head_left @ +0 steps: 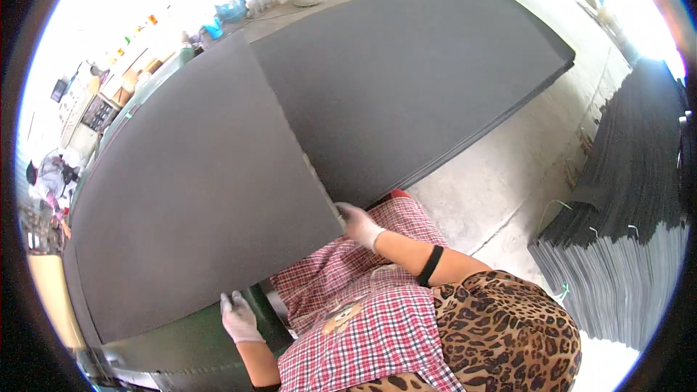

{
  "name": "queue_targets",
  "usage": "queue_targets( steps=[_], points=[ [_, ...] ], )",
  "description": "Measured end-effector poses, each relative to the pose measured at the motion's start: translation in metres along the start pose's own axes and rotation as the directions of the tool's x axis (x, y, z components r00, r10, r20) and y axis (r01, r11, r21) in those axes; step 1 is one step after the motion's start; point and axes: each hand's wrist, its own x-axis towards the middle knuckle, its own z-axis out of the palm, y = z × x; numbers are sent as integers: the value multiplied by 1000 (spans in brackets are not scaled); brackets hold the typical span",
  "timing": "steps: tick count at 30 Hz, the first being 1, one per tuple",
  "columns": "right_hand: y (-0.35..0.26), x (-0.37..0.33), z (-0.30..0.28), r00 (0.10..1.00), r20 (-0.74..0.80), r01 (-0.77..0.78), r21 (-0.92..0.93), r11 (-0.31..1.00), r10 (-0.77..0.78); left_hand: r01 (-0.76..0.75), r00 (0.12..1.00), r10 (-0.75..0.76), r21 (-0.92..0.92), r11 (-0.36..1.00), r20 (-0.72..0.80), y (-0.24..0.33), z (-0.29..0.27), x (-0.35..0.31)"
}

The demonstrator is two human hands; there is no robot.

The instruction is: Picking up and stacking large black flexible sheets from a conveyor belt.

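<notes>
Two gloved hands work one large dark grey foam sheet [196, 203] at the near edge of a green machine [189, 352]. Your left hand [238, 317], in a pale glove, rests fingers-up against the sheet's lower edge, fingertips touching the underside near its bottom corner; whether the grip is closed around the edge cannot be told from this angle. Your right hand [358, 223], also gloved, is pinched shut on the sheet's right-hand corner, where that edge lifts clear of the layer below. You wear a black band on the right forearm, a red-and-white checked apron [363, 305] and a leopard-print sleeve [501, 327].

The lifted sheet tilts up toward you and overlaps a second, wider dark sheet [414, 80], which lies flat on a stack of the same material stretching away to the upper right. Bare concrete floor [494, 189] runs beside that stack. To your right, well apart from both hands, stands a tall pile of dark sheets [624, 247], its cut edges facing you and bound with thin green-white straps. At the far left, beyond the sheet's edge, another person [51, 178] in light clothes bends over near a cluttered desk, too small and blurred to make out in detail.
</notes>
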Motion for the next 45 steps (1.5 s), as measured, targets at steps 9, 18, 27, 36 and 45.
queue_targets(
  steps=[9, 18, 27, 36, 45],
  points=[
    [157, 43, -38, 850, -283, -118, 719, 685, 444, -5, 988, 47, -276, 961, 145, 29, -6, 7],
    [116, 28, -38, 688, -323, 24, 905, 425, 649, -41, 990, -11, 355, 934, 144, -82, -34, 53],
    [0, 36, -108, 684, -211, 177, 977, 122, 698, -21, 916, 249, -579, 815, 316, 140, -4, 25],
    [-81, -8, -173, 907, -352, 195, 838, 510, 230, 742, 669, 189, -662, -109, 719, 335, 72, 50],
    [-31, -54, -250, 896, -441, 415, 801, 432, -43, 299, 951, -8, -910, 287, 310, 256, -30, 122]
  ],
)
